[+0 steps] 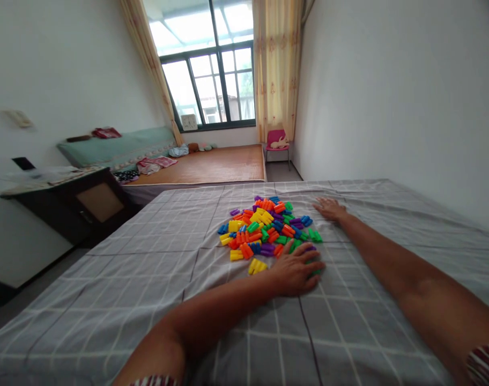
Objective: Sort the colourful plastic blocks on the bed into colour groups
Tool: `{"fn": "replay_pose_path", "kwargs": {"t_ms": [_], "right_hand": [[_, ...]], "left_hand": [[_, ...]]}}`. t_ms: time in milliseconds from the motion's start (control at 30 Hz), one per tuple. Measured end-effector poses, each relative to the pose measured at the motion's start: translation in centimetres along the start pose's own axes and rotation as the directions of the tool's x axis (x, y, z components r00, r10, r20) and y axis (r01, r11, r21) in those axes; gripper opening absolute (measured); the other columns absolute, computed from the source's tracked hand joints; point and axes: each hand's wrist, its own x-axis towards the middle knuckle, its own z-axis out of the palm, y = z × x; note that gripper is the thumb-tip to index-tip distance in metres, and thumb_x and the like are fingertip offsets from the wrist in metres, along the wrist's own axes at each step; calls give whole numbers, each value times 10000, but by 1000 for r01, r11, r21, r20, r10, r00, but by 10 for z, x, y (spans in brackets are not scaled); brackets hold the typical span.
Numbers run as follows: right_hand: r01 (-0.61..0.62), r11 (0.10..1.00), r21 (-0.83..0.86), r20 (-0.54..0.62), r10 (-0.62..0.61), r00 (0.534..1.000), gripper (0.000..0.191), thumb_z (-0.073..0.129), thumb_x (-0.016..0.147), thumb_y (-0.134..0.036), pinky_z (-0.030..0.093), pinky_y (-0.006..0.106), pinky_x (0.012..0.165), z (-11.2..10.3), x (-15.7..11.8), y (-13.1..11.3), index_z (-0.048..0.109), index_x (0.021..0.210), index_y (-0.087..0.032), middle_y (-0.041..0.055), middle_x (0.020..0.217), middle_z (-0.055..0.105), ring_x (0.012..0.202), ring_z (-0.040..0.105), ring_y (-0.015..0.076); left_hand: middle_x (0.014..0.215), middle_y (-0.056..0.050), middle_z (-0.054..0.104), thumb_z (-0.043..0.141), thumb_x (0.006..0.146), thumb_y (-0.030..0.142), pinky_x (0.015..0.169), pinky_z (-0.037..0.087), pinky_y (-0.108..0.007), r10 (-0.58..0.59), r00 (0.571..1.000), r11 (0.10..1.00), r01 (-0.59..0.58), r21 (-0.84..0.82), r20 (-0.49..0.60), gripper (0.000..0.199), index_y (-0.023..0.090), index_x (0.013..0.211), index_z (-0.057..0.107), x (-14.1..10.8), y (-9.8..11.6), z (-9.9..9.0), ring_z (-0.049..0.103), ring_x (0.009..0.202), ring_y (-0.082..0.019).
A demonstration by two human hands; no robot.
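Observation:
A loose pile of small plastic pieces (264, 228) in red-orange, yellow, green, blue and purple lies on a grey checked cloth (148, 284). My left hand (296, 269) rests at the pile's near right edge with its fingers spread, over a few green and purple pieces that it partly hides. Beyond the pile's right side, my right hand (330, 209) lies on the cloth, fingers apart, touching no piece. A yellow piece (257, 266) sits just left of my left hand, at the near edge of the pile.
Past the cloth's far edge stands a low bed (224, 163) with crumpled clothes on it. A dark cabinet (79, 203) is at the left. A pink chair (277, 140) holding a soft toy stands by the curtain. White walls rise on both sides.

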Motion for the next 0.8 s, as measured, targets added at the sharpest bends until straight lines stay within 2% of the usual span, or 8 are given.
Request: {"fn": "replay_pose_path", "kwargs": {"t_ms": [133,233,433,500,567,700,800], "right_hand": [[33,999,0,-52,-33,998,699,202,892,-674,200,642,1083,3,-29,11,315,1489,-329,42,1570,275,1420,235,324],[60,998,5,-103,-59,993,660,206,914,-628,201,598,1105,6,-43,20,343,1478,-314,47,1559,303,1414,261,296],[111,994,1,-125,-110,986,600,267,940,-548,231,505,1127,0,-51,26,421,1436,-247,61,1524,371,1392,318,265],[129,992,5,-154,-127,980,550,359,932,-494,269,496,1112,-9,-54,14,479,1393,-218,84,1487,425,1374,347,273],[242,969,45,-187,-230,955,471,439,916,-390,314,454,1098,-20,-57,-7,547,1330,-193,97,1425,501,1331,413,258],[555,803,219,-220,-514,829,366,489,894,-299,397,384,1051,-42,-63,-67,637,1222,-237,49,1253,645,1179,569,217],[627,724,289,-251,-575,779,351,544,866,-304,406,395,1047,-43,-66,-106,658,1191,-239,43,1225,664,1163,587,231]], "left_hand": [[1400,-32,519,396,941,441,1127,218,-525,-56,998,998,56,11,-8,419,284,1305,532,-4,23,0,278,1401,-260],[1396,-27,521,403,941,441,1131,205,-538,-71,997,997,71,11,-4,407,294,1298,531,-5,36,1,276,1399,-258],[1388,-29,526,403,943,440,1118,199,-554,-85,996,996,85,15,17,397,299,1292,531,-4,39,1,287,1390,-266],[1380,-35,531,415,938,440,1112,200,-554,-59,998,998,58,25,30,391,298,1278,544,-1,36,-2,313,1372,-272],[1369,-45,539,440,928,415,1105,208,-549,-8,999,999,6,38,49,370,296,1254,568,4,33,-6,342,1348,-275],[1334,-45,568,458,915,305,1093,234,-520,105,992,993,-109,54,76,349,305,1237,592,15,24,-8,356,1333,-252],[1327,-28,579,461,911,257,1089,237,-498,77,996,994,-81,75,43,361,308,1246,585,16,15,-5,359,1335,-237]]}}
